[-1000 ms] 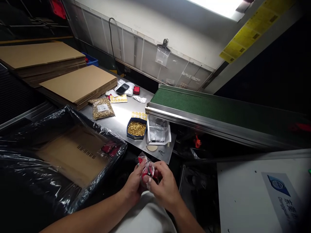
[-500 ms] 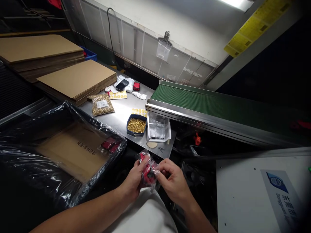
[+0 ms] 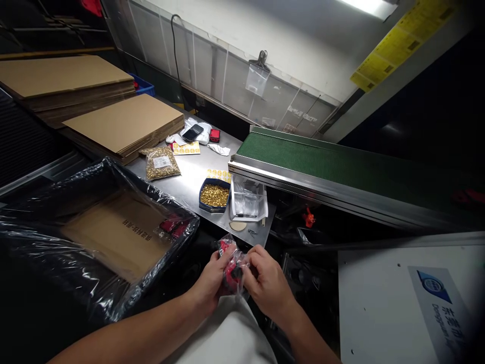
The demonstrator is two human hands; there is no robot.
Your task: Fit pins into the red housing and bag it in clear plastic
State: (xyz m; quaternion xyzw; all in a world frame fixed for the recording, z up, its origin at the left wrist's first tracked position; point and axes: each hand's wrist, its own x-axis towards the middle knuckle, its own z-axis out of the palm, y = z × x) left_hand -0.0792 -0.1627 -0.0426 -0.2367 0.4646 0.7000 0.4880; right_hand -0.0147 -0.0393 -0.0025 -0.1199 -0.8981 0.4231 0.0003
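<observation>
Just above my lap, a clear plastic bag (image 3: 233,270) with a red and black item inside is between my hands; what the item is I cannot make out. My left hand (image 3: 215,275) is closed around the bag's left side, thumb on top. On the opposite side, my right hand (image 3: 267,280) pinches the bag's edge between thumb and bent fingers. Beyond them, on the metal table (image 3: 185,184), stand a dark blue tray (image 3: 202,206) of small gold pieces and a white bin (image 3: 264,211) with clear plastic bags in it.
To the left is a large box lined with clear plastic (image 3: 125,298), holding cardboard and red packets. Cardboard stacks (image 3: 125,124) rise behind it. A bag of gold pieces (image 3: 162,164) and a phone (image 3: 193,132) lie on the table. A green conveyor belt (image 3: 295,154) runs off to the right.
My right fingers have shifted slightly and curled in closer on the bag's edge. My left hand keeps its hold. The whole view has moved a little.
</observation>
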